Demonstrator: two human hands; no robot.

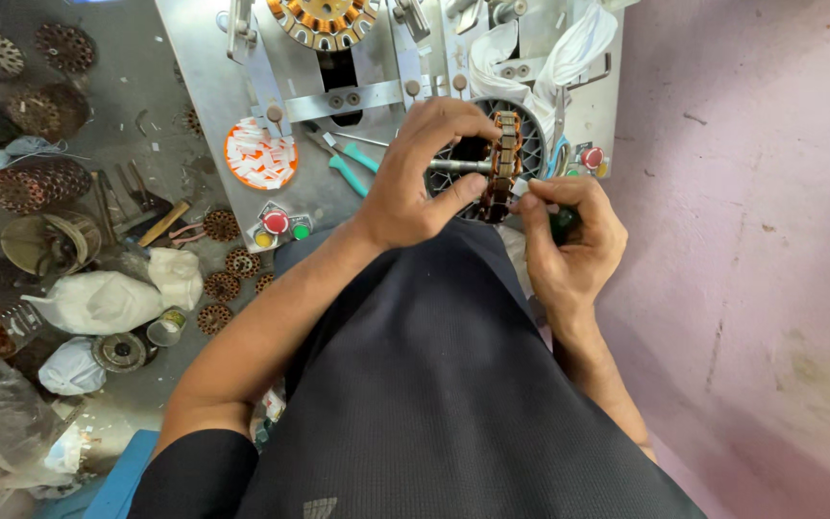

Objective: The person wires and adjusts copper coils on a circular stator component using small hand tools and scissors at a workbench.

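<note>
My left hand [425, 168] grips a round motor stator [503, 165] with copper windings, held edge-on by its steel shaft above my lap. My right hand [569, 235] is at the stator's lower right rim, fingers pinched on a small white slip with a dark green tool handle [563, 224] tucked in the palm. A black slotted disc [533, 135] lies behind the stator on the metal bench [204, 77].
An orange tray of white paper slips [259, 154] and a teal-handled tool [353, 165] lie on the bench. Red and green push buttons [278, 225] sit at its edge. Several wound stators [36, 183], white bags [98, 300] and hand tools lie on the floor left. A pink wall [761, 211] stands right.
</note>
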